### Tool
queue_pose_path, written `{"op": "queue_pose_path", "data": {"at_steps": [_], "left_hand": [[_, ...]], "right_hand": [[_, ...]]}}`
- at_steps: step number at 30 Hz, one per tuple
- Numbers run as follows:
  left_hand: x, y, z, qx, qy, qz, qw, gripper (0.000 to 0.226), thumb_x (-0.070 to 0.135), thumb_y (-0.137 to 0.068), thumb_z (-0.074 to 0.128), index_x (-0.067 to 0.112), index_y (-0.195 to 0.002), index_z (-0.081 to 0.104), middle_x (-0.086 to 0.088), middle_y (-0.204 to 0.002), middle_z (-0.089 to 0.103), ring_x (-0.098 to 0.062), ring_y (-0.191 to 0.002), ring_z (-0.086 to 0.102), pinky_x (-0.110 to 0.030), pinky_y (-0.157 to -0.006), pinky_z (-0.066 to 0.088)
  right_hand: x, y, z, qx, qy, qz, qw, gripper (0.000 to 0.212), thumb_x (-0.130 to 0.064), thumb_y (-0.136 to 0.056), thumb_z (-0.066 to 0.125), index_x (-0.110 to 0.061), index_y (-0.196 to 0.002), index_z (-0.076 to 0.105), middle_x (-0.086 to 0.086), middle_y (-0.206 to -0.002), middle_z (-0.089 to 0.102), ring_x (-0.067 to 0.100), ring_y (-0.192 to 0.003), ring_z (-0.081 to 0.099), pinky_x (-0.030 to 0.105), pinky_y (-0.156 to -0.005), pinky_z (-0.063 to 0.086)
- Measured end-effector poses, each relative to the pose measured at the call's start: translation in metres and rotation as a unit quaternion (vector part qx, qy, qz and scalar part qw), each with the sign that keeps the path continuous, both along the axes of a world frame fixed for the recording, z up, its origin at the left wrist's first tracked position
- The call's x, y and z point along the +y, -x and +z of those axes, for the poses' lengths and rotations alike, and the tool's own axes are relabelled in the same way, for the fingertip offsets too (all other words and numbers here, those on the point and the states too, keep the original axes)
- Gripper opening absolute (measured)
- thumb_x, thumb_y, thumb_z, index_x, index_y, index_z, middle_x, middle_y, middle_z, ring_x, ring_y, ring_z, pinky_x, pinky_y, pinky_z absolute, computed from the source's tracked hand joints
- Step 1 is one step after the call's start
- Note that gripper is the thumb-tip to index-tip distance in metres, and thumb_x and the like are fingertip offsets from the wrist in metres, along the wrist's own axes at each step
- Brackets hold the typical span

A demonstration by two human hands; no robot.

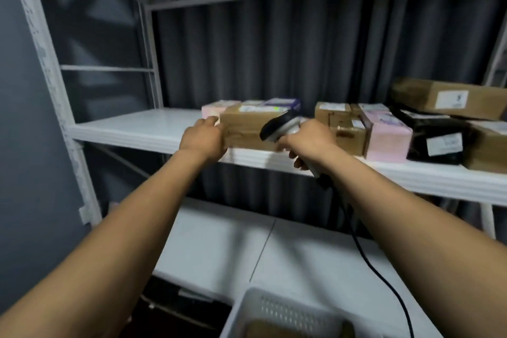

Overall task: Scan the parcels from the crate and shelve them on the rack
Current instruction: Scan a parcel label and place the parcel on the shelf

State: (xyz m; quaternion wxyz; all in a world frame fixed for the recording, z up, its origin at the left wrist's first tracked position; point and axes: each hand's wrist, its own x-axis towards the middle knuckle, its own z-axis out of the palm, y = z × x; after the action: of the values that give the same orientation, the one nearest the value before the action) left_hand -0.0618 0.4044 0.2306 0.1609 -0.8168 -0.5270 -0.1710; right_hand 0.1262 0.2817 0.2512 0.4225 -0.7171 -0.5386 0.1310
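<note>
White rack shelf (131, 129) carries the cardboard parcel (241, 129), and the left hand (203, 137) grips its left end, fingers curled round it. The scanner (279, 125), wrapped by the right hand (310, 140), points at it. Set near the front edge, the parcel may fall if nudged.

The scene is lit dimly and coolly. Soft shadows are cast on the lower shelf (219, 241). Everything is slightly blurred, most at the crate (274, 307) below. The rack post (46, 63) at the left edge is bent by the lens.
</note>
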Motion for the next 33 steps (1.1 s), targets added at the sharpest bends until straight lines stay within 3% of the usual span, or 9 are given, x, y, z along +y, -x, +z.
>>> {"op": "queue_pose_path", "data": {"at_steps": [7, 13, 18, 21, 24, 26, 28, 31, 33], "left_hand": [[-0.075, -0.019, -0.099, 0.030, 0.081, -0.051, 0.995, 0.051, 0.038, -0.093, 0.056, 0.021, -0.140, 0.047, -0.007, -0.150, 0.035, -0.031, -0.132, 0.038, -0.045, -0.102, 0.041], [-0.140, -0.018, -0.210, 0.076, 0.179, -0.079, 0.978, 0.054, 0.041, -0.095, 0.054, 0.023, -0.144, 0.042, -0.008, -0.153, 0.032, -0.030, -0.136, 0.035, -0.041, -0.105, 0.038], [-0.178, -0.010, -0.291, 0.105, 0.266, -0.084, 0.954, 0.057, 0.041, -0.094, 0.053, 0.023, -0.147, 0.037, -0.008, -0.156, 0.028, -0.028, -0.138, 0.032, -0.039, -0.107, 0.037], [-0.204, -0.015, -0.330, 0.083, 0.318, -0.094, 0.940, 0.054, 0.041, -0.095, 0.051, 0.020, -0.144, 0.039, -0.010, -0.152, 0.033, -0.029, -0.135, 0.037, -0.037, -0.105, 0.039], [-0.234, -0.029, -0.370, 0.065, 0.379, -0.112, 0.916, 0.047, 0.041, -0.093, 0.053, 0.022, -0.136, 0.046, -0.011, -0.145, 0.039, -0.031, -0.126, 0.047, -0.038, -0.100, 0.044], [-0.252, -0.041, -0.393, 0.055, 0.418, -0.123, 0.898, 0.052, 0.044, -0.090, 0.056, 0.023, -0.136, 0.045, -0.012, -0.145, 0.039, -0.032, -0.125, 0.047, -0.040, -0.097, 0.046], [-0.266, -0.049, -0.411, 0.051, 0.424, -0.131, 0.894, 0.066, 0.050, -0.088, 0.058, 0.020, -0.143, 0.036, -0.014, -0.148, 0.037, -0.032, -0.132, 0.041, -0.041, -0.104, 0.040], [-0.291, -0.061, -0.431, 0.035, 0.455, -0.117, 0.882, 0.083, 0.056, -0.086, 0.059, 0.018, -0.150, 0.023, -0.011, -0.152, 0.033, -0.028, -0.136, 0.038, -0.039, -0.109, 0.035], [-0.302, -0.066, -0.443, 0.035, 0.489, -0.100, 0.866, 0.089, 0.061, -0.082, 0.060, 0.021, -0.152, 0.020, -0.010, -0.153, 0.032, -0.029, -0.135, 0.039, -0.039, -0.107, 0.037]], "right_hand": [[-0.082, -0.011, -0.073, 0.009, 0.040, -0.029, 0.999, 0.024, -0.030, -0.076, 0.071, -0.006, -0.078, 0.066, 0.006, -0.057, 0.063, 0.021, -0.042, 0.060, 0.024, -0.045, 0.044], [-0.156, -0.013, -0.147, 0.076, 0.098, -0.038, 0.992, 0.020, -0.022, -0.079, 0.071, -0.002, -0.081, 0.069, 0.013, -0.072, 0.071, 0.022, -0.046, 0.062, 0.029, -0.045, 0.054], [-0.193, -0.010, -0.212, 0.095, 0.144, -0.054, 0.984, 0.015, -0.023, -0.079, 0.072, -0.009, -0.080, 0.068, 0.010, -0.070, 0.071, 0.019, -0.043, 0.059, 0.027, -0.045, 0.048], [-0.209, -0.012, -0.244, 0.096, 0.181, -0.061, 0.977, 0.019, -0.028, -0.080, 0.071, -0.010, -0.080, 0.067, 0.009, -0.069, 0.072, 0.018, -0.050, 0.062, 0.031, -0.055, 0.051], [-0.225, -0.019, -0.275, 0.075, 0.210, -0.084, 0.971, 0.018, -0.030, -0.081, 0.070, -0.013, -0.079, 0.066, 0.007, -0.071, 0.066, 0.019, -0.064, 0.060, 0.027, -0.055, 0.042], [-0.235, -0.024, -0.292, 0.070, 0.216, -0.098, 0.969, 0.016, -0.028, -0.081, 0.070, -0.013, -0.079, 0.065, 0.003, -0.069, 0.060, 0.017, -0.063, 0.054, 0.028, -0.055, 0.040], [-0.242, -0.030, -0.305, 0.061, 0.223, -0.100, 0.968, 0.018, -0.027, -0.082, 0.071, -0.011, -0.076, 0.065, 0.000, -0.063, 0.056, 0.018, -0.062, 0.052, 0.030, -0.056, 0.039], [-0.256, -0.038, -0.323, 0.061, 0.239, -0.100, 0.964, 0.035, -0.027, -0.086, 0.070, -0.017, -0.057, 0.051, -0.003, -0.053, 0.050, 0.014, -0.053, 0.050, 0.025, -0.046, 0.031], [-0.263, -0.042, -0.331, 0.058, 0.248, -0.096, 0.962, 0.037, -0.026, -0.087, 0.068, -0.018, -0.058, 0.048, -0.003, -0.053, 0.049, 0.009, -0.051, 0.047, 0.024, -0.046, 0.032]]}}
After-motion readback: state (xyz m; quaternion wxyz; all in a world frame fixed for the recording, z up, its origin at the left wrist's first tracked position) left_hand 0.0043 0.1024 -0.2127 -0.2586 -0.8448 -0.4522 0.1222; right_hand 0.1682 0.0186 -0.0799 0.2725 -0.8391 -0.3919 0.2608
